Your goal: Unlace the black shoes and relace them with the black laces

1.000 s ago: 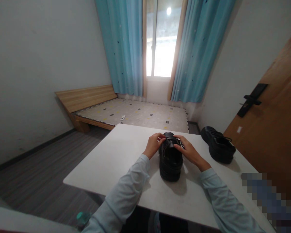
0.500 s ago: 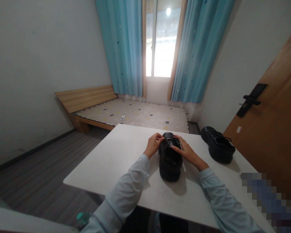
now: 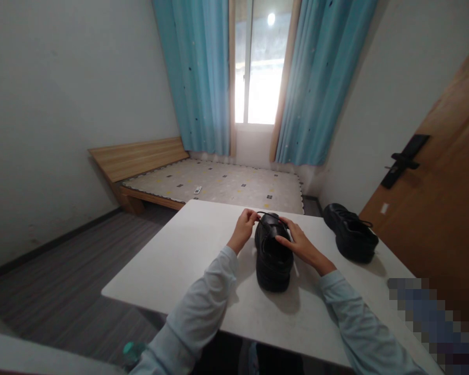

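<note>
A black lace-up shoe [image 3: 273,268] stands on the white table [image 3: 172,255] in front of me, its heel toward me and its toe toward the window. Beside its left side, my left hand [image 3: 243,226] pinches a dark shoelace [image 3: 266,213], which arches from my fingertips over the front of the shoe. My right hand [image 3: 297,242] grips the shoe's right side, with the thumb on the tongue near the opening. The fingers on the far side are partly hidden. A matching black shoe [image 3: 354,234] sits farther right near the table's edge.
Behind the table is a bed [image 3: 226,179] with a small white remote [image 3: 197,190] on it. A wooden door [image 3: 433,187] stands to the right. A green bottle cap [image 3: 130,349] shows below the table at the lower left.
My left hand has moved slightly left, away from the shoe, drawing the lace out into an arch. My right hand and both shoes have stayed in place.
</note>
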### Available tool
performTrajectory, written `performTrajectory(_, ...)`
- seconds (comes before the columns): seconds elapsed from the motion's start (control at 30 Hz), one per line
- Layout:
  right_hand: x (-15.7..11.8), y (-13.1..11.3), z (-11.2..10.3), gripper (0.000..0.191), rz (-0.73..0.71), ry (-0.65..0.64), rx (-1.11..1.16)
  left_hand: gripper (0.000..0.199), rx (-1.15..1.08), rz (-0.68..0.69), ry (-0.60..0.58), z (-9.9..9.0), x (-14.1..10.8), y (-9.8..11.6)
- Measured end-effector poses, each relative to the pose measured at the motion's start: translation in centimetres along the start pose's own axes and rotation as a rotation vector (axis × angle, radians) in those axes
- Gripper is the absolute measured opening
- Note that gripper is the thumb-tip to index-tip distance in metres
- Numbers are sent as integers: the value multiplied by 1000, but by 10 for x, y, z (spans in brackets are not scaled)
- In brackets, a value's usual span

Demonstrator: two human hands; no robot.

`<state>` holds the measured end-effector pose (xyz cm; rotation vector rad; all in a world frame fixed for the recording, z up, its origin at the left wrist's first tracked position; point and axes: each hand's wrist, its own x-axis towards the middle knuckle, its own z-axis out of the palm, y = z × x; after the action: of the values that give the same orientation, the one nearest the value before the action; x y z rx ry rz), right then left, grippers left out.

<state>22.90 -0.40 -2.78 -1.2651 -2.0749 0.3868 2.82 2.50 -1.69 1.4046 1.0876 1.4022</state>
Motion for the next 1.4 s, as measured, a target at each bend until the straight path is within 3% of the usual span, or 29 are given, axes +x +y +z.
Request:
performTrajectory(0.33,0,0,0,68,-9,15,28,23,-338,146,-8,-1,-5,12)
performTrajectory(0.67,0,8,4,70,-33,26,37,25,-691,94,65,-14,-3,28)
performTrajectory(0.87,0,19,9,69,-56,51,39,26,-720,57,140,-26,2,31)
performTrajectory(1.13,-2,9,1,68,-37,-4,38,31,-455,197,194,-33,7,27)
performTrajectory(1.27,-2,6,0,67,-38,-3,28,24,-30,305,207,-38,5,28)
performTrajectory(1.4,-1,3,-1,67,-40,0,19,21,528,422,116,-39,-2,30)
